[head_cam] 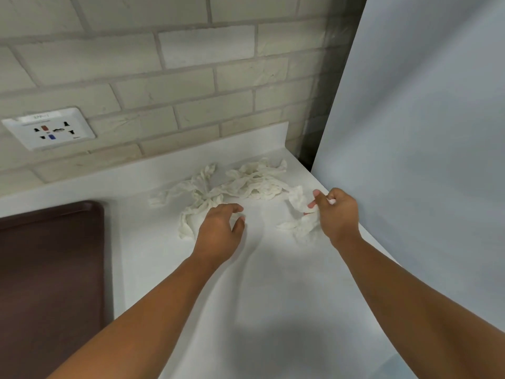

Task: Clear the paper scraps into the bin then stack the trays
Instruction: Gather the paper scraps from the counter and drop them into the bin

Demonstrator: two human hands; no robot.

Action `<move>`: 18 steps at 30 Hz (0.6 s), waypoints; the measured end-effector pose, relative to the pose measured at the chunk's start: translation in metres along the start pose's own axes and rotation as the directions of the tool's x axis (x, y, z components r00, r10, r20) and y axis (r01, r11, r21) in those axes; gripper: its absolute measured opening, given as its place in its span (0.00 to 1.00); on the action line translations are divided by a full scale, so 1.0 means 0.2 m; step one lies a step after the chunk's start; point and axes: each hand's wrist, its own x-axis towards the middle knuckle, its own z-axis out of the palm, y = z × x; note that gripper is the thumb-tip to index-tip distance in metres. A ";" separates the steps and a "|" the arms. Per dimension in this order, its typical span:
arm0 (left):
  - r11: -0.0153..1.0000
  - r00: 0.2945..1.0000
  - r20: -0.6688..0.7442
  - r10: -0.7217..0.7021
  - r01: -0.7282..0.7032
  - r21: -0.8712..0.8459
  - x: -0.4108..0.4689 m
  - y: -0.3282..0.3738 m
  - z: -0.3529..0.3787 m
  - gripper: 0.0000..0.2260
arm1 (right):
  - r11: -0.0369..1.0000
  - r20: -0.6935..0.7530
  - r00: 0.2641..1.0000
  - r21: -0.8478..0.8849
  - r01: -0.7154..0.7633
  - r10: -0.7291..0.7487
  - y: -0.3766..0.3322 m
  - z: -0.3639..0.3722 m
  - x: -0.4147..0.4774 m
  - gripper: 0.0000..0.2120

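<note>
At the far left a dark brown tray (52, 269) lies flat on the white bench (262, 310), its rounded far corner toward the wall. Above it, set into the pale brick wall (191, 77), is a white socket plate (49, 128). It has a strip of green lettering along the top, too blurred to read with any certainty, and there are small red and blue marks among the black pin holes.

The paper scraps sit toward the back of the bench, near its raised rear lip. One twisted white bunch (202, 192) fans out, with a strand running down toward the person. A second, wider tangle (259, 179) lies just beside it to the right.

The left hand (221, 228) is low over the bench at the near end of that strand, palm down. Its grip is apart, with thumb and fingers loosely curved. I can't tell whether it actually touches the paper.

Further right, the right hand (338, 212) has its grip clamped on a separate crumpled scrap (300, 212), with thumb and fingers pinching it. The lower part of the scrap trails on the bench near the right edge.

A smooth pale grey panel (423, 132) stands along the bench's right side, filling that part of the view.
</note>
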 end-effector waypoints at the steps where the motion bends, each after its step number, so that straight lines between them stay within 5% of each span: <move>1: 1.000 1.000 0.012 0.008 -0.008 0.002 0.00 0.02 0.02 0.12 | 0.999 -0.030 0.999 0.037 -0.027 0.028 0.01 -0.03 0.00 0.21; 7: 0.997 0.994 0.080 0.070 -0.068 -0.022 0.00 0.16 0.19 0.12 | 0.944 -0.082 0.985 0.306 -0.120 0.152 0.06 -0.18 0.00 0.24; 12: 0.981 0.969 0.154 0.191 -0.192 -0.006 0.05 0.25 0.38 0.16 | 0.995 -0.142 0.987 0.084 -0.060 0.072 0.18 -0.33 -0.06 0.20; 15: 0.973 0.944 0.249 0.218 -0.229 0.015 0.08 0.28 0.52 0.22 | 0.996 -0.095 0.995 -0.090 -0.028 0.019 0.31 -0.40 -0.16 0.09; 18: 0.975 0.933 0.302 0.195 -0.218 0.043 0.10 0.34 0.65 0.29 | 0.937 -0.026 1.000 -0.349 -0.018 0.009 0.47 -0.45 -0.24 0.10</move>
